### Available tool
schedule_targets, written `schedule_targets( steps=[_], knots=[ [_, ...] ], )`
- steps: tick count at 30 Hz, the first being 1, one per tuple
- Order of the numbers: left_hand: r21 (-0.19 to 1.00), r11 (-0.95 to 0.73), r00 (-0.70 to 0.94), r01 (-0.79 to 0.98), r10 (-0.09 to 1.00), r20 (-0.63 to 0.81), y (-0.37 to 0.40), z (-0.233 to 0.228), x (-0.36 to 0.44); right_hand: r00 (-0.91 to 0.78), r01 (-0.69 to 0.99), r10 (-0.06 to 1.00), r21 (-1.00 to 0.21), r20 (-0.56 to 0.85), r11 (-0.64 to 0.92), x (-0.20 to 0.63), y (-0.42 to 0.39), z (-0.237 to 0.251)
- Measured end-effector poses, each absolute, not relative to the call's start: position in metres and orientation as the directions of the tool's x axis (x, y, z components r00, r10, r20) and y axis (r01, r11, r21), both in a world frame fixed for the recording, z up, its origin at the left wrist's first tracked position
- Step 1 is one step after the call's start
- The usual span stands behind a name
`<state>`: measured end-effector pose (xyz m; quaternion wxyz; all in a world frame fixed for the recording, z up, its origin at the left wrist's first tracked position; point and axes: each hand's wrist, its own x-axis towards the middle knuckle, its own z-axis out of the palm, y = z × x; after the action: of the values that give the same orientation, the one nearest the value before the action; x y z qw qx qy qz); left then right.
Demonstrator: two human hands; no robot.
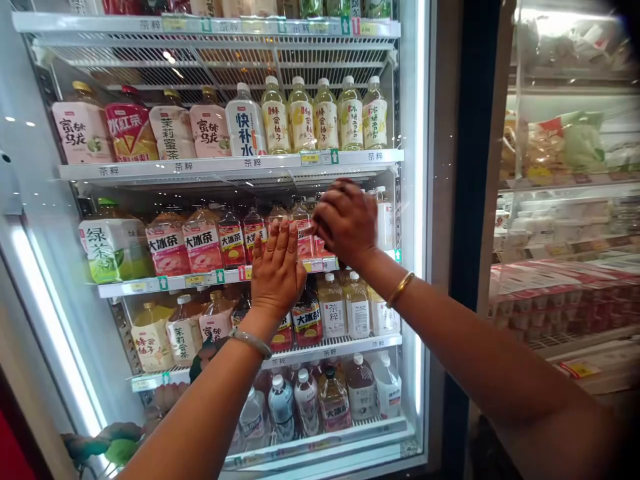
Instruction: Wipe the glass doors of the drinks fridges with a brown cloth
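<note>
My left hand [279, 272] lies flat with its fingers stretched upward, seemingly against the glass door [200, 183] of a drinks cooler. To its right and a little higher, my right hand [349, 223] has its fingers curled in and looks slightly blurred. Whatever it may hold is hidden. Behind both hands stand iced tea bottles [203, 243] with pink labels on the middle shelf. A pale bangle [253, 343] circles my left wrist and a gold bangle [401, 290] my right.
More bottles [325, 117] line the shelf above, and others [306, 400] fill the lower shelves. A bright light strip [420, 267] runs down the cooler's right side. Beyond the dark pillar [467, 200], another chilled display [550, 233] holds packaged goods. Reflections show on the glass.
</note>
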<state>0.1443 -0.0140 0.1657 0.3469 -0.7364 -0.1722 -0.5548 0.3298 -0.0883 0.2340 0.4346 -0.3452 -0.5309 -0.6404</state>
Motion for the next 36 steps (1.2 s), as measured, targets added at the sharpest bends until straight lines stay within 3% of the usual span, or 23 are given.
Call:
schedule_targets(
  steps=[4,7,10,15,16,21,23,26,30,32,36],
  knots=[
    [-0.325,-0.69,0.351,0.647,-0.109,0.93,-0.012,0.164,0.144,-0.697,0.71,-0.133,0.705,0.705,0.014,0.326,-0.093,0.197],
    [-0.309,-0.695,0.361,0.649,-0.077,0.93,-0.012,0.163,0.144,-0.773,0.624,-0.107,0.78,0.625,0.051,0.353,-0.11,0.18],
    [-0.291,-0.702,0.35,0.65,-0.062,0.935,-0.015,0.162,0.145,-0.721,0.691,-0.084,0.723,0.688,0.001,0.372,-0.117,0.193],
    [-0.274,-0.707,0.346,0.652,-0.044,0.937,-0.017,0.163,0.146,-0.402,0.916,-0.143,0.399,0.904,-0.052,0.342,-0.089,0.225],
    [-0.272,-0.708,0.349,0.652,-0.039,0.936,-0.017,0.163,0.146,-0.416,0.909,-0.14,0.416,0.898,-0.03,0.333,-0.084,0.224],
    [-0.287,-0.696,0.356,0.658,-0.048,0.933,-0.015,0.163,0.144,-0.722,0.683,-0.107,0.729,0.683,0.048,0.336,-0.096,0.187],
    [-0.296,-0.688,0.367,0.662,-0.046,0.929,-0.015,0.162,0.144,-0.78,0.62,-0.078,0.784,0.621,0.042,0.355,-0.109,0.177],
    [-0.292,-0.689,0.361,0.663,-0.048,0.931,-0.016,0.162,0.144,-0.706,0.709,-0.023,0.705,0.708,-0.019,0.375,-0.119,0.188],
    [-0.284,-0.688,0.342,0.668,-0.054,0.938,-0.016,0.162,0.146,-0.417,0.908,-0.134,0.417,0.899,-0.034,0.358,-0.102,0.22],
    [-0.294,-0.685,0.344,0.667,-0.066,0.936,-0.015,0.162,0.146,-0.456,0.888,-0.161,0.461,0.875,-0.01,0.342,-0.091,0.222],
    [-0.307,-0.679,0.339,0.666,-0.09,0.936,-0.013,0.162,0.145,-0.698,0.709,-0.096,0.704,0.71,0.046,0.338,-0.097,0.191]
  ],
)
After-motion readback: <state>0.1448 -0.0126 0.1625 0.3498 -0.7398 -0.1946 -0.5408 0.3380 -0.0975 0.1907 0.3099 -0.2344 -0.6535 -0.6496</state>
